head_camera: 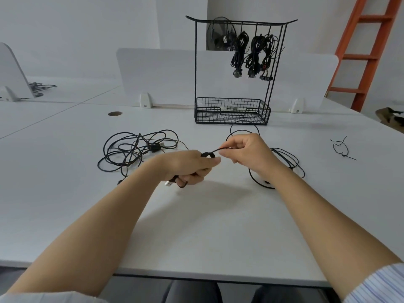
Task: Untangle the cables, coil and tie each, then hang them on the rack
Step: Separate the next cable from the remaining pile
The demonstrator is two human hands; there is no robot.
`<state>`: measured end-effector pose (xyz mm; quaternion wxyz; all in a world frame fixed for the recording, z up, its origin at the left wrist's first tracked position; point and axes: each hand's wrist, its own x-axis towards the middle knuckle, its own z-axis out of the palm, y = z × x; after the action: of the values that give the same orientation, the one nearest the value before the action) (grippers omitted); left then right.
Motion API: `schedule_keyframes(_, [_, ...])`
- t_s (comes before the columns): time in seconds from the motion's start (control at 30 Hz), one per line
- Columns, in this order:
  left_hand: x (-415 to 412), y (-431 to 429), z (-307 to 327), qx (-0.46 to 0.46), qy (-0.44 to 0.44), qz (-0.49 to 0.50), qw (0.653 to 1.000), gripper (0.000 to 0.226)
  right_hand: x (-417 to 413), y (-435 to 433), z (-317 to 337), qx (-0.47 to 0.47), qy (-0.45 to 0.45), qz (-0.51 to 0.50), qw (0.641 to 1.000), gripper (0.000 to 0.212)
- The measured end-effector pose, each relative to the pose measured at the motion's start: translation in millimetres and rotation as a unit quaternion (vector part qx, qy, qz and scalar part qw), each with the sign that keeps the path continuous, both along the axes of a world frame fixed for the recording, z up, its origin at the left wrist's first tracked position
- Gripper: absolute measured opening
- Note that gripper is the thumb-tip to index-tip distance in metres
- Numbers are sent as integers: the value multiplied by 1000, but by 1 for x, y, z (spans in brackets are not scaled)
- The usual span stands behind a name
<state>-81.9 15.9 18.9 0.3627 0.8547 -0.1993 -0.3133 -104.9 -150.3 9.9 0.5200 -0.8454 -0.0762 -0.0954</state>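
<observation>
The left grip (pixel 192 166) is clenched round a small coil of black cable (pixel 206 154), with its USB plug (pixel 168 183) poking out below the fingers. The right grip (pixel 242 150) pinches the strand leading into that coil, which runs taut between the two. The rest of this cable, the loose loops (pixel 284 157), lies on the surface (pixel 218 226) behind and to the right of the right grip, so the winding looks barely begun. To the left, a tangled heap (pixel 131 149) of cable lies untouched. A loose tie (pixel 342 149) waits far right. Three tied bundles (pixel 253 55) already hang on the rack (pixel 195 62). At least two cables seem left to coil, tie and hang.
</observation>
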Motion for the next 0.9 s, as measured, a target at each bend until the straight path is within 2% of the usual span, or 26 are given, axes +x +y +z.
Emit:
schedule_keyframes(0.13, [4,7,3,-159,41,18,986,53,1,-9,2,75,29,-5,997,12])
schedule_keyframes(0.23, [11,8,2,-286,17,98,953,59,1,-12,3,129,35,-2,991,12])
schedule_keyframes(0.3, [15,7,0,-359,-22,158,920,54,1,-10,4,142,37,13,989,12])
schedule_keyframes(0.4, [18,6,-3,-455,4,175,873,44,0,-2,2,100,53,44,993,14])
schedule_keyframes(0.5, [17,5,-2,-540,74,172,821,46,0,3,0,80,61,47,994,14])
schedule_keyframes(0.57, [19,1,-2,-577,87,216,783,52,-1,4,0,50,66,55,995,13])
schedule_keyframes(0.63, [24,2,-5,-595,85,278,749,58,-3,7,-2,-7,85,84,993,13])
schedule_keyframes(0.7, [30,6,-6,-613,73,333,713,48,-4,9,-5,-84,98,95,987,16])
schedule_keyframes(0.8, [34,16,-3,-656,84,372,651,48,0,8,-10,-191,50,42,979,16])
schedule_keyframes(0.9, [32,19,-2,-651,143,371,647,62,5,1,-11,-222,1,-24,975,33])
